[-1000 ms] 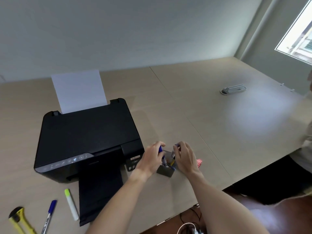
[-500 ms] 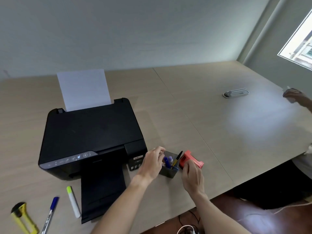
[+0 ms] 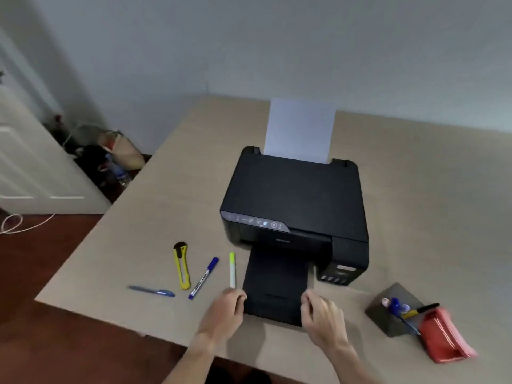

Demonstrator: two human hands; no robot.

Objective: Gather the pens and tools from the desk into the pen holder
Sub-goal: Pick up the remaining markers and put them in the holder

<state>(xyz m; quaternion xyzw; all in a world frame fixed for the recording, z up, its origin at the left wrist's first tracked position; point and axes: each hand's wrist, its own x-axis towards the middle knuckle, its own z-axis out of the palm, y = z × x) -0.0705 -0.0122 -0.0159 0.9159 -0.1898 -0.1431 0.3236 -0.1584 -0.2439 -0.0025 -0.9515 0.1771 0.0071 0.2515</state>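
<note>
The left hand [image 3: 224, 311] reaches the highlighter [image 3: 232, 270] on the desk [image 3: 155, 217], fingers curled near its end, seemingly not gripping yet; the right hand [image 3: 322, 318] hangs loosely curled, empty. It looks light, stiff, smooth: pinch mid-barrel.

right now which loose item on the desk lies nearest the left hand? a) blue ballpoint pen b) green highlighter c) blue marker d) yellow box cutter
b: the green highlighter lies beside the printer's output tray, its near end almost at the fingertips of the left hand, while the blue marker, yellow box cutter and blue ballpoint pen lie farther left.
</note>
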